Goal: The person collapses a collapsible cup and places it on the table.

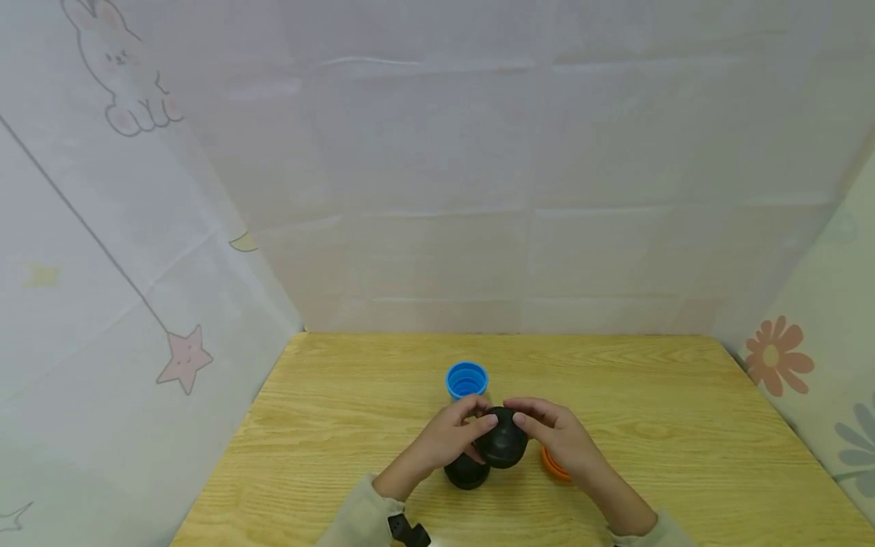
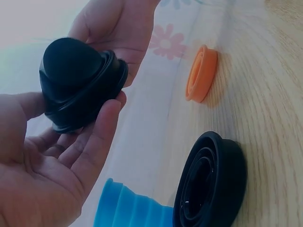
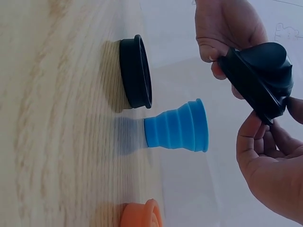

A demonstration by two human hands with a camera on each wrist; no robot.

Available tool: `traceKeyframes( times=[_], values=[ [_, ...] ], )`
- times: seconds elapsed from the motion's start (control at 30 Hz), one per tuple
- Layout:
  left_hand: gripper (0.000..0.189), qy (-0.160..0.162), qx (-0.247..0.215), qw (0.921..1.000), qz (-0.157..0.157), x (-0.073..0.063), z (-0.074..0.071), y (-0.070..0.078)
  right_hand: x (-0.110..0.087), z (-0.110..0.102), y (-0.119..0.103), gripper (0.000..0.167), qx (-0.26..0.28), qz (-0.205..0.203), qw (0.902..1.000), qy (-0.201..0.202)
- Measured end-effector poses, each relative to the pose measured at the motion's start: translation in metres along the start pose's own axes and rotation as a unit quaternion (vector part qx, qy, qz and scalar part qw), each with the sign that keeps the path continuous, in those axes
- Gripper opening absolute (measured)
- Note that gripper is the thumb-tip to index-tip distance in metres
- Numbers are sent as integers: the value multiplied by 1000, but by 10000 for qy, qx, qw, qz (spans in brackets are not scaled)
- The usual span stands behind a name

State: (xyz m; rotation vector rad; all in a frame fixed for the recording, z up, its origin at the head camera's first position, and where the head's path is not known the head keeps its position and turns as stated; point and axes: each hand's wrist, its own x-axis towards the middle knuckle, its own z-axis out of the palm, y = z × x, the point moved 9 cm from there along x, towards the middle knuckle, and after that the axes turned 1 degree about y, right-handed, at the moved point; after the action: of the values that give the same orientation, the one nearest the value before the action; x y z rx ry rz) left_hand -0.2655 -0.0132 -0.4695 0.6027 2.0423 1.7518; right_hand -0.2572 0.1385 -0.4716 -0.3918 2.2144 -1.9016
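"What lies nearest?"

"A left hand and a right hand, fingers and thumbs of both clamped on a black, rounded, rubbery-looking cup, held above a yellowish wood-grain table."

"And on that surface?"

"A squat black ringed cup near the left hand, a low orange ringed cup by the right, then a blue, ribbed, tapered cup standing upright farther back."

"The room beyond?"

"Creased, pale sheeting behind the table; a pink star and outlined rabbit at left, a reddish flower at right."
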Motion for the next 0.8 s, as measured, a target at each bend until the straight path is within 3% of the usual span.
traceKeyframes(
  times=[0.17,0.47,0.8],
  values=[
    [30,164,200,9996,104,1,-2,2,2,-2,2,45,-21,75,9999,96],
    [30,40,229,9997,-24,2,0,5,1,-3,3,46,9,156,9999,62],
    [25,105,307,9993,193,2,2,8,0,-2,3,46,-6,181,9998,70]
  ],
)
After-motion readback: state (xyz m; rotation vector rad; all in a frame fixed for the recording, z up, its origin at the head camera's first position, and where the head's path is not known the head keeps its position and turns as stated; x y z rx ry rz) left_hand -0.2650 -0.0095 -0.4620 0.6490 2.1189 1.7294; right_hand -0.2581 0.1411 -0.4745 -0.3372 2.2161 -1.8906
